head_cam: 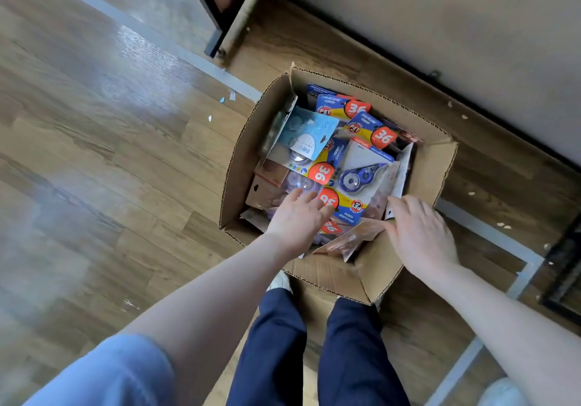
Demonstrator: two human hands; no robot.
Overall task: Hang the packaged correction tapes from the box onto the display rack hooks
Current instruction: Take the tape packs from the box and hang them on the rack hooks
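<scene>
An open cardboard box (437, 173) is seen on the wooden floor (94, 154), right in front of the person's feet. The box is filled with packaged correction tapes (352, 141), all lying in a loose pile, some face up and some turned over. Red circles with the number 36 are printed on many of the packs. One pack with a blue tape roller (358, 177) is seen lying near the middle of the pile. The left hand (298, 217) is reached down into the box, with its fingers spread apart and straight, and its fingertips are laid on a pack with a red circle. Nothing is gripped by it. The right hand (421, 232) is laid flat on the near right part of the box, on some packs that lean against the wall there; its fingers are held close together and mostly straight, and nothing is seen clamped in it. Dark blue trousers (355, 352) are seen below the box. Small scraps of paper (226, 99) are scattered on the floor to the left of the box. A dark metal frame (213, 15) is seen standing behind the box.
</scene>
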